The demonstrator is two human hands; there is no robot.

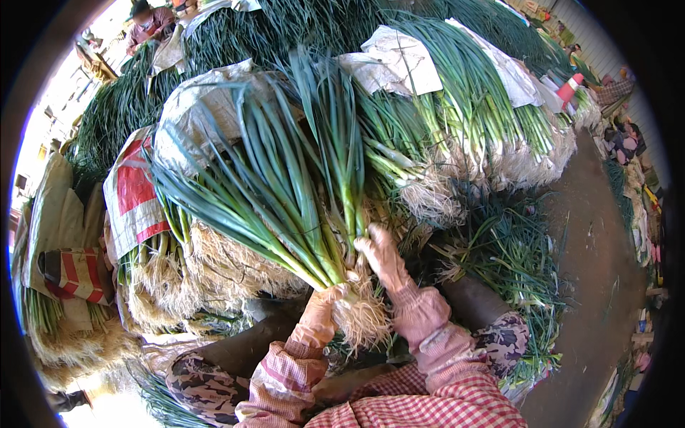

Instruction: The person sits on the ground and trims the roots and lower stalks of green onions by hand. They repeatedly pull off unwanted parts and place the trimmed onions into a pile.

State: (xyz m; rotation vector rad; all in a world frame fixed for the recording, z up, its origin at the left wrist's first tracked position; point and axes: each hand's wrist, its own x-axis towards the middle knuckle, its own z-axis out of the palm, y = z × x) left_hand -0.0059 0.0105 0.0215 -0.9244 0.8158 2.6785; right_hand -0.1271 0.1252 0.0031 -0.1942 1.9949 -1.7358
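My left hand (pixel 322 309) grips a bunch of long green onions (pixel 278 214) at the white base, just above the roots. The leaves fan out up and to the left. A tangle of pale roots (pixel 364 318) hangs below, between my wrists. My right hand (pixel 385 259) closes around the lower stems of a more upright group of green onion stalks (pixel 345 192), right beside the bunch. The stems partly hide the fingertips of both hands.
Rooted onion bundles (pixel 492 117) lie to the right, partly under white woven sheets (pixel 398 59). More bundles with hanging roots (pixel 214 262) stand left. Loose leaves and trimmings (pixel 524 267) cover the ground by my right knee. A red-and-white cone (pixel 570 88) and a person (pixel 150 27) are farther back.
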